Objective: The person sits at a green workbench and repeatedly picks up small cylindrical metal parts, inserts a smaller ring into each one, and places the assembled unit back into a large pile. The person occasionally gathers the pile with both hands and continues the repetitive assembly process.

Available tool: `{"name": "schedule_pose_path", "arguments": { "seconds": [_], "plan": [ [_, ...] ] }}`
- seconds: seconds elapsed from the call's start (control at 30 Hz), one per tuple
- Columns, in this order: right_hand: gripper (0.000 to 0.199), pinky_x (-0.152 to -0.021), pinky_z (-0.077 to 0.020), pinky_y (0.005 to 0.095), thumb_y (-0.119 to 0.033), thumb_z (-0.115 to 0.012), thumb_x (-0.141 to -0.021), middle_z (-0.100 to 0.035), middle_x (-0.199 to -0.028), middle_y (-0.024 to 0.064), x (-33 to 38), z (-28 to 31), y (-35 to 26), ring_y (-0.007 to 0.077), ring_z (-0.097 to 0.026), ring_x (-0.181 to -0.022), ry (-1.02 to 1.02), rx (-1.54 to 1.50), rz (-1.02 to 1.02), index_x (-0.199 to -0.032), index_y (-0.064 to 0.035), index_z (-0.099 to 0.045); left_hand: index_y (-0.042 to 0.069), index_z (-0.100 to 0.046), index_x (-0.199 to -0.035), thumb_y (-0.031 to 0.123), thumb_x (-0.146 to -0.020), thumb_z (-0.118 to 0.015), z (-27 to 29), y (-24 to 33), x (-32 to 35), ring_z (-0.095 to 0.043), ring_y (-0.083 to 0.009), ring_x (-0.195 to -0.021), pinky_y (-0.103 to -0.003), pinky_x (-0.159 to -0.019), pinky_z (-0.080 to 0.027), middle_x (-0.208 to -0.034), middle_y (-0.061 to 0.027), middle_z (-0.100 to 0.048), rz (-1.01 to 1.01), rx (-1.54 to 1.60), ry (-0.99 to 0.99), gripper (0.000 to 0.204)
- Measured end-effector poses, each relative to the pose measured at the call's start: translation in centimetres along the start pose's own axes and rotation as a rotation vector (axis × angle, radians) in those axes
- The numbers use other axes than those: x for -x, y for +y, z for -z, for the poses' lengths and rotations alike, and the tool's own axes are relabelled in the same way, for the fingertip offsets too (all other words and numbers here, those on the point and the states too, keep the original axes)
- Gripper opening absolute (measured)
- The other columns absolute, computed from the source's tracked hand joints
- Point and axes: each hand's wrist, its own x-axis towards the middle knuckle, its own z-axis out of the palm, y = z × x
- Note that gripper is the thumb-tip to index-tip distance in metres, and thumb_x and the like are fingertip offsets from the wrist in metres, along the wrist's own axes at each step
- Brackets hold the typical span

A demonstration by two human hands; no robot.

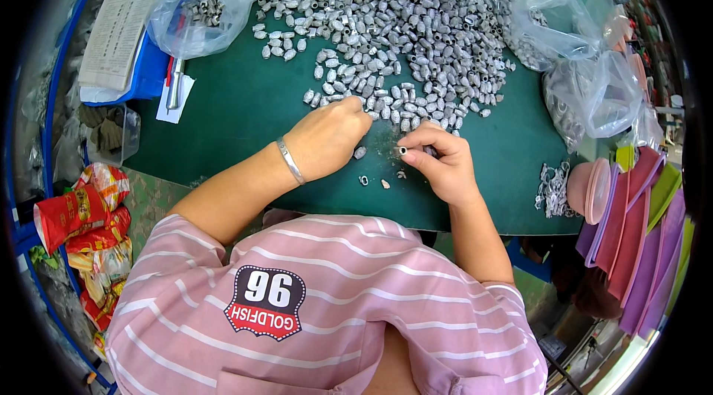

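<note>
A big heap of small grey metal barrel-shaped beads (394,16) is spread over the green tabletop (223,120). At the heap's near edge my left hand (338,131), with a silver bangle on its wrist, is closed with the fingers curled down; whatever they grip is hidden. Just to its right, my right hand (445,161) pinches one grey bead (402,150) between thumb and forefinger, its open end facing up. A loose bead (360,152) rests between my hands. Nearer me lie a small metal ring (363,180) and a tiny pale scrap (385,183).
Clear bags of metal pieces (208,12) (594,94) flank the heap. Left are a blue bin with papers (122,23) and a screwdriver (174,86). At the right edge sit a pile of small metal clasps (553,190), a pink cup (587,190) and coloured folders (631,239).
</note>
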Motion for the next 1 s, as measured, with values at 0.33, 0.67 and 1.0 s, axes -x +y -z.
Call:
{"name": "schedule_pose_path", "arguments": {
  "seconds": [0.33,0.67,1.0],
  "plan": [
    [0.013,-0.050,-0.0412,0.0246,-0.010,-0.060,-0.085,-0.060,-0.078,0.0077,-1.0,0.3,-0.8,0.0127,-0.052,-0.060,0.160,-0.374,-0.394,-0.090,0.0021,-0.062,0.000,-0.058,-0.087,0.002,-0.076,-0.067,-0.4,0.2,0.0,-0.057,-0.0248,-0.071,-0.033,-0.064,-0.049,-0.079,-0.0106,-0.055,-0.030,0.365,0.264,0.014],
    [0.012,-0.057,-0.0495,0.0378,-0.014,-0.068,-0.075,-0.064,-0.076,0.0110,-3.2,-2.2,-0.9,0.0292,-0.062,-0.066,0.101,1.014,-0.136,-0.082,-0.0046,-0.064,0.000,-0.059,-0.088,-0.001,-0.073,-0.071,-0.6,1.3,1.3,-0.060,-0.0200,-0.068,-0.027,-0.058,-0.049,-0.083,-0.0114,-0.061,-0.134,0.412,0.484,0.020],
    [0.015,-0.061,-0.0503,0.0411,-0.015,-0.067,-0.076,-0.062,-0.079,0.0105,-1.9,-2.2,-0.4,0.0312,-0.063,-0.072,0.096,0.953,-0.143,-0.088,-0.0061,-0.062,0.001,-0.056,-0.101,0.005,-0.088,-0.059,-1.6,0.6,1.9,-0.048,-0.0081,-0.062,-0.020,-0.052,-0.039,-0.092,-0.0073,-0.060,0.272,1.488,0.314,0.014]
  ]
}}
